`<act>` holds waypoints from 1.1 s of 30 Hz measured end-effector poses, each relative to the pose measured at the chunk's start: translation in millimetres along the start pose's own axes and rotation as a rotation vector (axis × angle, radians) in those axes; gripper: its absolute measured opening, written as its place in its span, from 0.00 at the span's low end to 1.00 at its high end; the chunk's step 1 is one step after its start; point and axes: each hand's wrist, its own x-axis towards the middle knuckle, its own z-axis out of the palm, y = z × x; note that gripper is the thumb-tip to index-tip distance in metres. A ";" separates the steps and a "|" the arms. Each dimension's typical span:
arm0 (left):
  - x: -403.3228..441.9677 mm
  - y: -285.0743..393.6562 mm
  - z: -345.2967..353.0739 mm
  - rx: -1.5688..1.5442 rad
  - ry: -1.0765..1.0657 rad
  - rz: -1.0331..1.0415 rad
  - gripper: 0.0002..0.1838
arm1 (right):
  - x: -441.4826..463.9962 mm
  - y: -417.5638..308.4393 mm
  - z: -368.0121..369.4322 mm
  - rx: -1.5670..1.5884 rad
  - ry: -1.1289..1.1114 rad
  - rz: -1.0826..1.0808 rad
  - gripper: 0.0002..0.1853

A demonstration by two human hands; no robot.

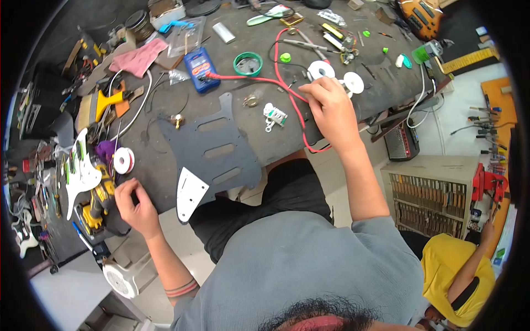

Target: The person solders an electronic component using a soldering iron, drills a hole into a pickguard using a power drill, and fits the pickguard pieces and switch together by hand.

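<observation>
My left hand (138,211) is at the bench's left edge, its fingers loosely curled with nothing visible in them. Close beside it lie a white spool with a red rim (123,160) and a yellow-and-black power tool (101,194). My right hand (333,113) is over the right part of the bench, fingers bent together; whatever they may hold is hidden. Under its fingertips runs a red cable (259,79) from a blue multimeter (202,70). White spools (354,83) stand just beyond. Between my hands lies a dark guitar pickguard (219,144) with a white metal plate (191,194) on its near end.
A green-and-white switch part (274,116), a round metal potentiometer (252,100) and a green-rimmed dish (248,64) lie mid-bench. A white pickguard (81,172) is at left. Behind me at right, a person in yellow (461,276) works near a red vise (488,183).
</observation>
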 end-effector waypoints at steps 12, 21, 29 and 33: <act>-28.5 25.4 -16.7 -0.199 -0.205 0.017 0.15 | -13.5 -30.7 -2.9 0.024 -0.009 -0.022 0.08; -49.7 74.7 -45.4 -0.054 -0.497 -0.076 0.34 | -89.2 -118.0 20.1 0.402 -0.223 0.244 0.10; -75.6 84.6 -28.0 -1.028 -0.413 -0.853 0.31 | -72.3 -132.4 22.4 0.697 -0.407 0.538 0.15; -77.6 90.1 -44.5 -1.147 -0.364 -0.903 0.35 | -79.5 -130.0 20.7 0.923 -0.457 0.649 0.16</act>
